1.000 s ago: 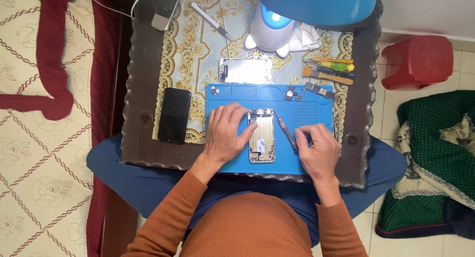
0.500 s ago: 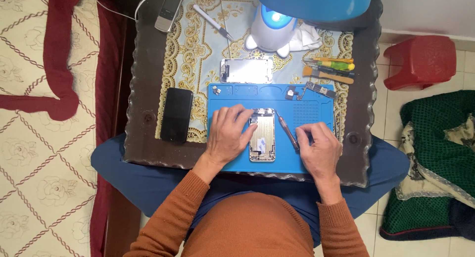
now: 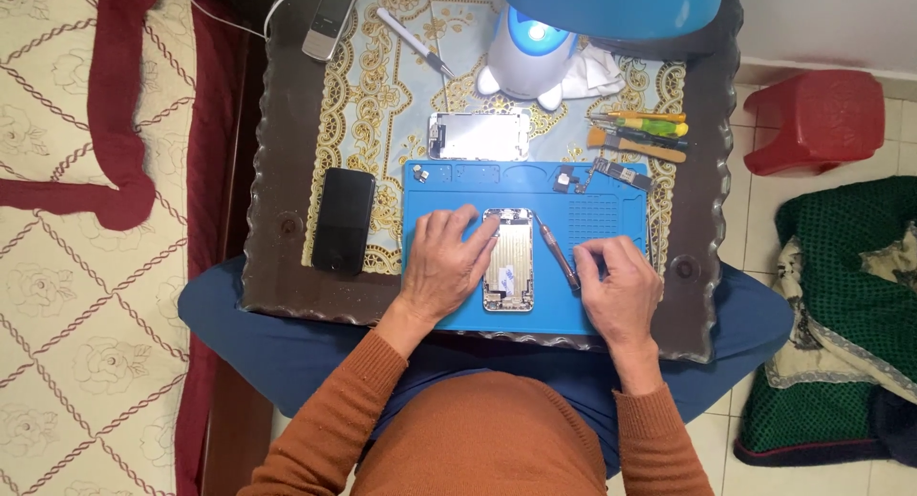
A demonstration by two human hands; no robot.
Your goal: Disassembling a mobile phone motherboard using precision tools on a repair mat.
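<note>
Your left hand (image 3: 441, 267) lies flat with its fingers (image 3: 473, 231) spread out and loose. They press on the left edge of the opened silver phone shell (image 3: 508, 259) and grip nothing. Your right hand (image 3: 621, 284) is curled shut around a thin dark screwdriver (image 3: 556, 251). The tool slants up and to the left from that hand, and its tip sits just beside the top right corner of the phone shell.

The phone shell lies between your two hands, on the blue rubber work mat (image 3: 611, 219). Its long side runs straight away from you. Your left hand touches it; your right hand is a little way off to the right, so only the tool gets close. Both wrists rest low near the mat's front edge, and your orange sleeves come up from below.

Above the mat lies a white phone screen panel (image 3: 478, 135). A black phone (image 3: 343, 220) lies to the left on the glass tabletop (image 3: 287, 171).
</note>
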